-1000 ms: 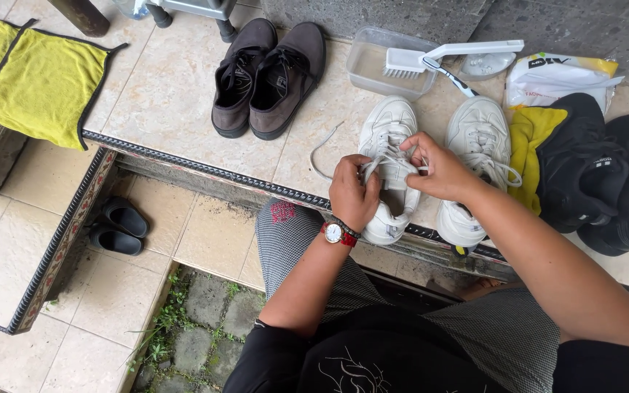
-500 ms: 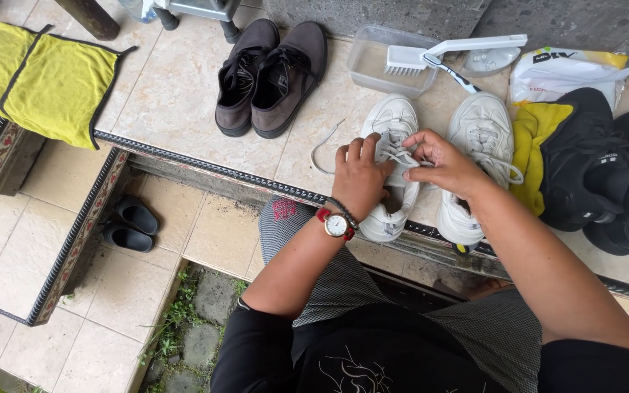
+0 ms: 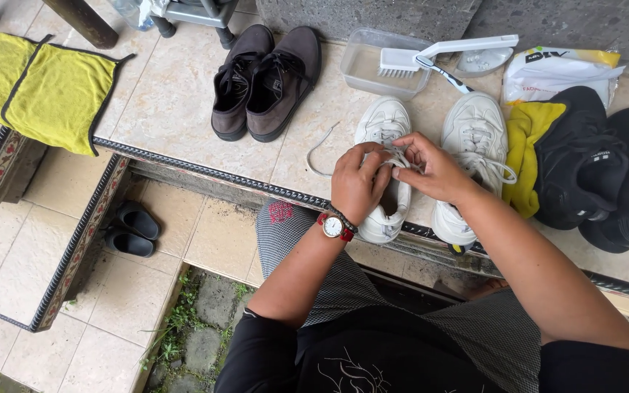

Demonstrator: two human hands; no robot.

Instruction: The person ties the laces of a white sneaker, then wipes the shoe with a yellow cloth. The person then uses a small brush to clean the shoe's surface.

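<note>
Both hands have slid a little lower and closer together over the white shoe since a moment ago. On the tiled ledge (image 3: 183, 94) sit black shoes (image 3: 606, 175), brown shoes (image 3: 263, 80), a yellow cloth (image 3: 38, 87), and a clear tub (image 3: 380, 69) with a brush (image 3: 438, 52). The left white shoe (image 3: 387, 175) lies by its twin (image 3: 471, 156). The left hand (image 3: 358, 182) is curled shut on the lace (image 3: 400, 159); the right hand (image 3: 434, 169) pinches it too. Pulling the lace slowly and straight should work best.
</note>
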